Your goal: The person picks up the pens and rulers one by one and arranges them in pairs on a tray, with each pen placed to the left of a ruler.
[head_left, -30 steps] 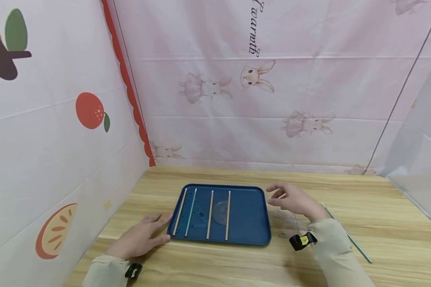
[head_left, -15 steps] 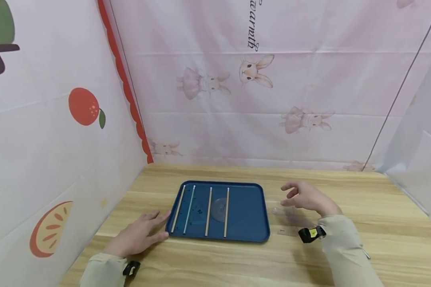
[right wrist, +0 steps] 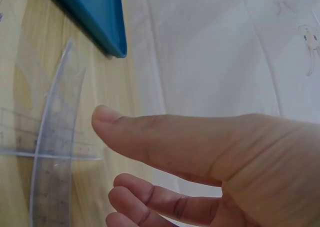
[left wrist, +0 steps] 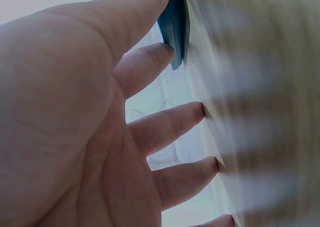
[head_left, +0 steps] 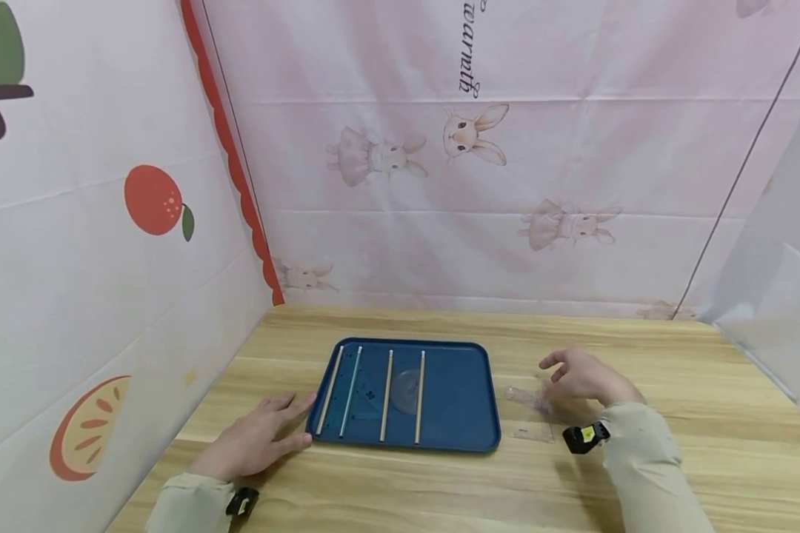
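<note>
My left hand (head_left: 258, 438) rests at the left edge of a blue tray (head_left: 463, 400), fingers spread. In the left wrist view its thumb and forefinger touch the tray's rim (left wrist: 175, 32), and other fingertips rest on the table. My right hand (head_left: 588, 379) hovers right of the tray, holding nothing; its thumb (right wrist: 150, 137) stands apart from loosely bent fingers. Beneath and beside it lie a clear ruler (right wrist: 52, 157) and another clear measuring piece (head_left: 533, 431), overlapping. In the tray lie several pencils, one teal (head_left: 350, 392) and others gold-toned (head_left: 387, 396).
A teal set square (head_left: 368, 403) and a round clear piece (head_left: 407, 391) also lie in the tray, partly under the pencils. The wooden table (head_left: 433, 488) meets printed cloth walls (head_left: 387, 252) at the back and left.
My right hand has moved right and slightly down, away from the tray's edge. A green pencil on the table at right is now hidden by the right arm. The left hand stays at the tray.
</note>
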Tool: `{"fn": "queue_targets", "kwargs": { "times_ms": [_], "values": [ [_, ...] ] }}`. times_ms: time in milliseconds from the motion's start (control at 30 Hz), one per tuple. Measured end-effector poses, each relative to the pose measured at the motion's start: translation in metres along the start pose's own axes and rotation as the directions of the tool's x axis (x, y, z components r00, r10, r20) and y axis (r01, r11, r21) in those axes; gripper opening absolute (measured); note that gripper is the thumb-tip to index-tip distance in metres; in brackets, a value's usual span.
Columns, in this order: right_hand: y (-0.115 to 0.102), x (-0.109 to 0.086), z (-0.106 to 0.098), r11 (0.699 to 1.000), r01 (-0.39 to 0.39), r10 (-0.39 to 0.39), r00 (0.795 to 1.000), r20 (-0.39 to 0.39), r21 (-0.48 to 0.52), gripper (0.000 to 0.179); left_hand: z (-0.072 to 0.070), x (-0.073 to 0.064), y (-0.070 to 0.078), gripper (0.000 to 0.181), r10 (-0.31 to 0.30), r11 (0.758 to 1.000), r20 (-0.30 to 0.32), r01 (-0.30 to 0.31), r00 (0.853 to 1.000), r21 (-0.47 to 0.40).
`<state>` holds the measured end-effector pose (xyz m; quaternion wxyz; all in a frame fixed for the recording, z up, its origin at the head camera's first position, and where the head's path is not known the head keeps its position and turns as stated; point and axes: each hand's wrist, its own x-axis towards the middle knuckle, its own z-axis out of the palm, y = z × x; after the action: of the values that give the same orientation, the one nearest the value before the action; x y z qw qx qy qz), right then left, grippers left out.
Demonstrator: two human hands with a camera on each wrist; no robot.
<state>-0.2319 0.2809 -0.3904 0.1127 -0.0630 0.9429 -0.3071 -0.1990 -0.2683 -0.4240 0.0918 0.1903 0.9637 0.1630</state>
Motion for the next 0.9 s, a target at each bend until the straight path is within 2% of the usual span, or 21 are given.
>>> {"fn": "queue_targets", "kwargs": {
  "times_ms": [300,633,900],
  "values": [
    [0.004,0.002,0.007,0.999,-0.02,0.021,0.999,0.029,-0.043,0.058,-0.001,-0.001,0.001,0.076,0.008,1.0,-0.005,-0.008,1.0,0.004],
    [-0.003,-0.001,0.015,0.998,-0.062,0.063,0.998,0.029,-0.021,0.036,-0.002,-0.002,0.002,0.075,0.017,1.0,0.007,-0.017,1.0,-0.009],
    [-0.002,0.001,0.017,0.998,-0.041,0.041,0.999,0.011,-0.053,0.024,-0.001,-0.002,0.002,0.075,0.022,1.0,-0.006,-0.022,1.0,-0.002]
  ]
}}
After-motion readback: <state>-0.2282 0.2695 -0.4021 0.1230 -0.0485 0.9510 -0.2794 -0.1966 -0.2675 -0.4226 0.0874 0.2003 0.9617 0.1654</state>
